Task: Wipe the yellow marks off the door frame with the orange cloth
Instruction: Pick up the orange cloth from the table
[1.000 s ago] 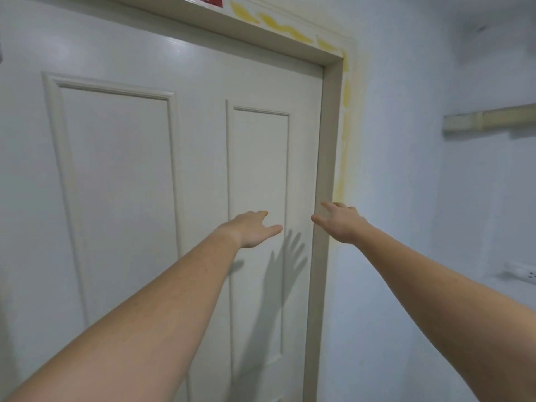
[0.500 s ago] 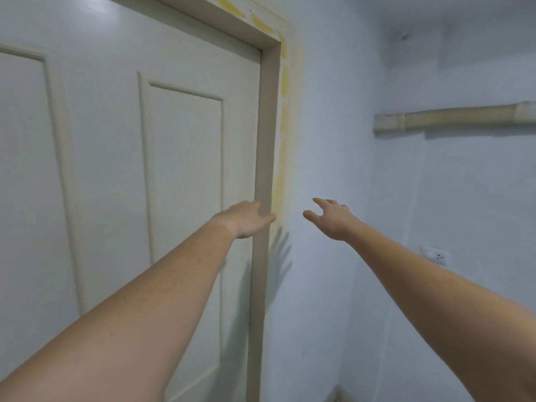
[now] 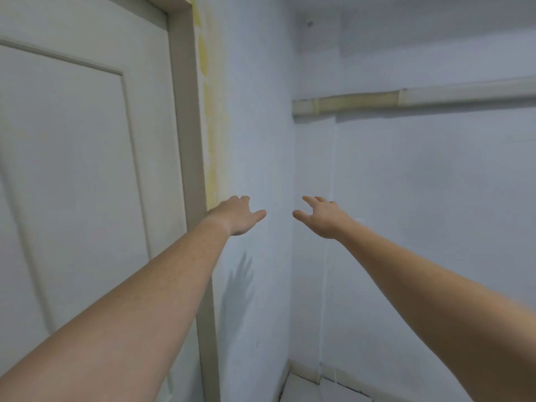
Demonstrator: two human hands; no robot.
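Observation:
The white door's right frame post point(image 3: 185, 140) runs down the left half of the view. Yellow marks point(image 3: 210, 132) streak down its outer edge and the wall beside it, from the top of the view to about hand height. My left hand point(image 3: 237, 214) is stretched out just right of the frame, below the marks, fingers spread and holding nothing. My right hand point(image 3: 322, 216) reaches forward beside it toward the room's corner, also open with nothing in it. No orange cloth is in view.
The white panelled door point(image 3: 72, 169) fills the left. A pale blue wall point(image 3: 255, 126) meets a second wall at a corner. A beige wrapped pipe point(image 3: 377, 101) runs along the right wall. A baseboard and floor tile point(image 3: 307, 384) show at the bottom.
The view has swung to the right: the door and frame slid left, the top frame and its marks left the view, the corner and floor came in. Both hands stay outstretched and open.

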